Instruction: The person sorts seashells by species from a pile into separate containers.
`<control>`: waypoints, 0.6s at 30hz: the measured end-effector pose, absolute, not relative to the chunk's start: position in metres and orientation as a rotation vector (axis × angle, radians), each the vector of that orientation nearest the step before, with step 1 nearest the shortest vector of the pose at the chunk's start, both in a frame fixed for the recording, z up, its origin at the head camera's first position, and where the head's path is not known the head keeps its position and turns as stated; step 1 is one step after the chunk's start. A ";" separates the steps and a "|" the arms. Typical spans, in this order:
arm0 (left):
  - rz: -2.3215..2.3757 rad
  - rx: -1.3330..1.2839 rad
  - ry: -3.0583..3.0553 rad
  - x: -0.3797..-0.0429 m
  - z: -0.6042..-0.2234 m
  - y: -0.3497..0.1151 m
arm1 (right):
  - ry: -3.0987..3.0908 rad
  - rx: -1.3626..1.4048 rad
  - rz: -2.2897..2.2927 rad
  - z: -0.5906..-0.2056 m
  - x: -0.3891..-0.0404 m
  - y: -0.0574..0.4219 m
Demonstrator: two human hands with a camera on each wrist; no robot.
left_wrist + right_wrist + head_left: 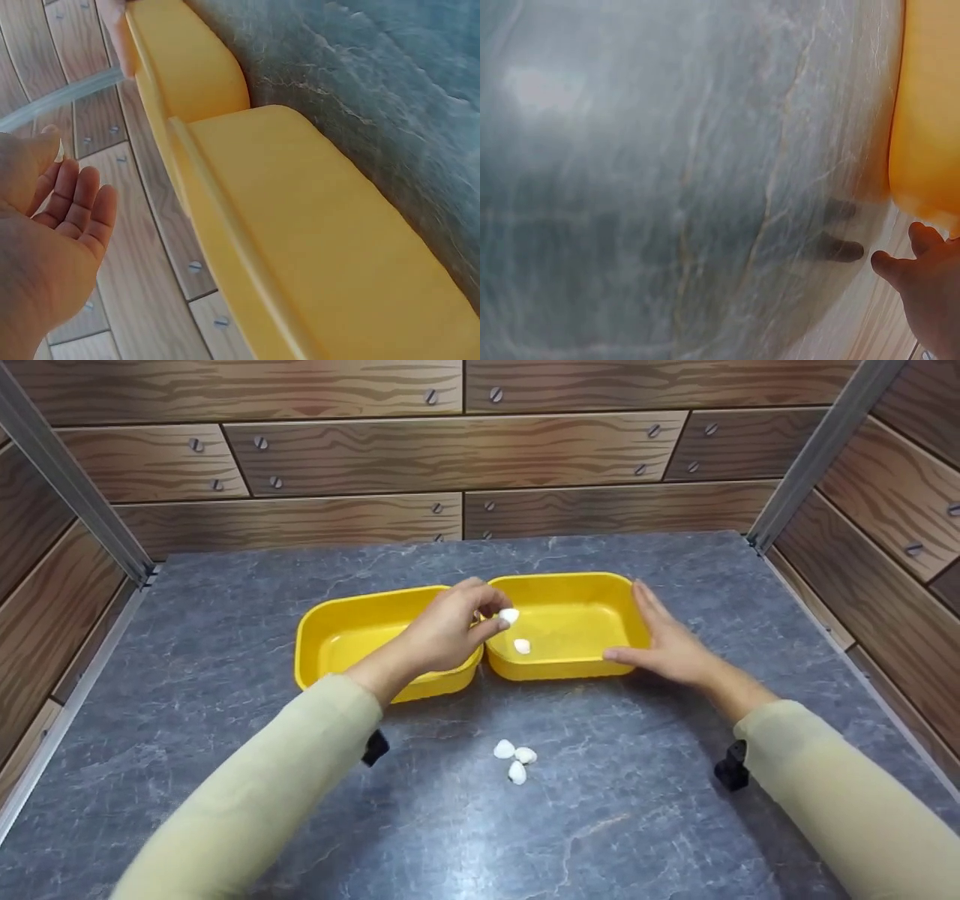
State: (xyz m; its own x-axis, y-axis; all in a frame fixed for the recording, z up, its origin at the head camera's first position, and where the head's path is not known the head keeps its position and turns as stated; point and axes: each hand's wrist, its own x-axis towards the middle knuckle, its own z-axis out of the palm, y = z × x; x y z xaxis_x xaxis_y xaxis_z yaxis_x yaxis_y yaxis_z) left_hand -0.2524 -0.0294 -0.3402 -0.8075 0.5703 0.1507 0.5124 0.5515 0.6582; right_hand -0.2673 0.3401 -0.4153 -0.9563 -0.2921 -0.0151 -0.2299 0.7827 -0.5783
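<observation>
Two yellow plastic tubs stand side by side on the table. My left hand (450, 626) pinches a white seashell (509, 616) between thumb and fingers, above the inner edge of the right tub (559, 669). Inside that tub lies another white shell (522, 646). The left tub (315, 660) is partly hidden under my left hand and forearm. At the right tub's right end my right hand (667, 641) rests against the rim, fingers extended and thumb along the front. In the left wrist view the pinched shell (59, 154) shows only as a small pale edge.
Three white shells (516, 761) lie close together on the grey marbled table (420, 825), in front of the tubs. Wood-patterned panels (450, 454) rise behind and at both sides, with metal rails (825, 450) at the corners.
</observation>
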 end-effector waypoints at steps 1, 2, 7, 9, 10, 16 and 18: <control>1.101 0.932 2.696 -0.256 -0.342 -0.027 | 2.866 -0.420 -0.909 -0.415 -0.267 0.339; 1.098 0.919 2.696 -0.258 -0.343 -0.025 | 2.864 -0.420 -0.907 -0.415 -0.267 0.339; 1.072 0.882 2.687 -0.269 -0.353 -0.011 | 2.858 -0.420 -0.914 -0.413 -0.266 0.336; 1.066 0.876 2.682 -0.273 -0.356 -0.006 | 2.856 -0.422 -0.914 -0.413 -0.266 0.336; 1.065 0.874 2.679 -0.274 -0.358 -0.004 | 2.857 -0.425 -0.913 -0.413 -0.267 0.336; 1.080 0.877 2.661 -0.280 -0.364 0.009 | 2.860 -0.433 -0.906 -0.413 -0.268 0.339; 1.091 0.871 2.657 -0.281 -0.365 0.014 | 2.859 -0.430 -0.908 -0.413 -0.267 0.340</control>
